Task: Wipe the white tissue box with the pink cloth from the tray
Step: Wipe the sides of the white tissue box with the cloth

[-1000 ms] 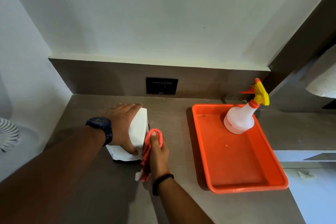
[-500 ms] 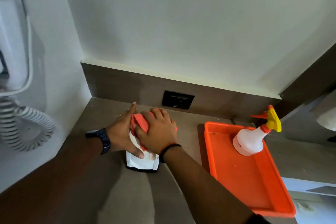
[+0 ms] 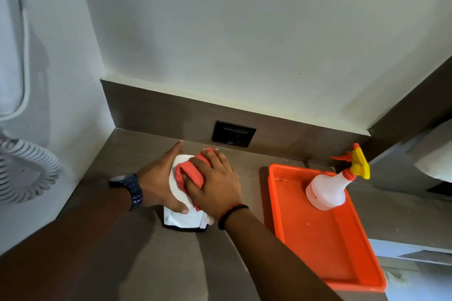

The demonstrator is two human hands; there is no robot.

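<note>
My left hand (image 3: 159, 185) clasps the box (image 3: 182, 218); my right hand (image 3: 215, 185), fingers curled round the cloth (image 3: 189, 173), presses it on top.

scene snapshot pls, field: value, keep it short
left hand: holds tissue box by its left side
right hand: presses cloth on top of the box
cloth: pink, bunched under the fingers
tray: orange, right of the box, apart from it
spray bottle: in tray's far end
surface: brown counter, outlet behind
</note>
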